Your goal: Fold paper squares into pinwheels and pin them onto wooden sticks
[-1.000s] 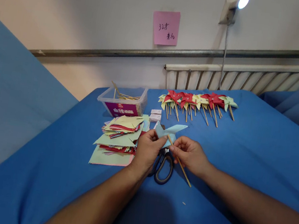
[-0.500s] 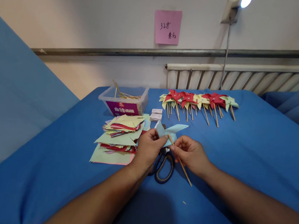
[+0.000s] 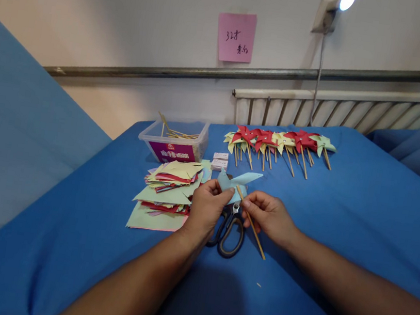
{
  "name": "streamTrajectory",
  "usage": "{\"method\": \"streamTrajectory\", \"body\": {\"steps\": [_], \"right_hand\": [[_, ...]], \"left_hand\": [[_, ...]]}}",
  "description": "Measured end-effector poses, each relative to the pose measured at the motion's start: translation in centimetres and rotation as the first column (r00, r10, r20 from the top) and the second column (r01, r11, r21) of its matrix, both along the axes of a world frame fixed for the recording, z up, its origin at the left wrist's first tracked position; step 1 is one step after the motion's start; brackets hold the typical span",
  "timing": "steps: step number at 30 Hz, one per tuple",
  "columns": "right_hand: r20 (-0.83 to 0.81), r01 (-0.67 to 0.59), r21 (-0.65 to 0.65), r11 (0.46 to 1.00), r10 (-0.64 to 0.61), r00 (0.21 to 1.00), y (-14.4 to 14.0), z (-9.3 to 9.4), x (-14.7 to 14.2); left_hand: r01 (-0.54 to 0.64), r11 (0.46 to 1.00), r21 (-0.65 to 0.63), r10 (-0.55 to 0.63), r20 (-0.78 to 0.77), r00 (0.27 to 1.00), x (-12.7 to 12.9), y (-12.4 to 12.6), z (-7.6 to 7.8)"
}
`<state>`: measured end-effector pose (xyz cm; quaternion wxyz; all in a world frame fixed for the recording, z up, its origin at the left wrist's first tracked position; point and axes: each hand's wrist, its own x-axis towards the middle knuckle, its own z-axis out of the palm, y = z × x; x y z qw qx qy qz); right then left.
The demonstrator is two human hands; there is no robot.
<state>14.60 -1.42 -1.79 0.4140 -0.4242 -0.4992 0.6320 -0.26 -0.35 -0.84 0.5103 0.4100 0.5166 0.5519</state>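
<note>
Left hand pinches the blue pinwheel steady — right hand grips the stick, tip at its centre, above the scissors.

The left hand and the right hand are drifting slightly leftward and a touch higher in the view than a second ago, carrying the folded light-blue paper pinwheel with them. The thin wooden stick pinched by the right hand is tilting a little, its free lower end now lying nearer the black-handled scissors on the blue cloth.
</note>
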Motion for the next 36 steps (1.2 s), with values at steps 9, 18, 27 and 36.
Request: {"method": "streamTrajectory", "body": {"steps": [9,18,27,36], "right_hand": [[-0.004,0.007,0.011,1.0,-0.007,1.0,-0.21,-0.45,-0.11],[0.013,0.018,0.031,0.999,-0.019,1.0,-0.2,-0.53,-0.06],[0.04,0.027,0.022,0.999,-0.028,0.999,-0.33,-0.01,-0.13],[0.034,0.046,0.021,0.999,-0.047,0.998,-0.36,0.17,-0.25]], "left_hand": [[-0.012,1.0,0.018,0.013,-0.052,0.999,-0.08,-0.07,0.03],[-0.011,0.999,0.031,0.014,-0.092,0.996,-0.03,-0.15,0.13],[-0.013,0.999,0.039,0.017,-0.104,0.994,-0.11,0.0,0.02],[-0.017,0.998,0.062,0.026,-0.153,0.988,-0.03,-0.1,0.18]]}}
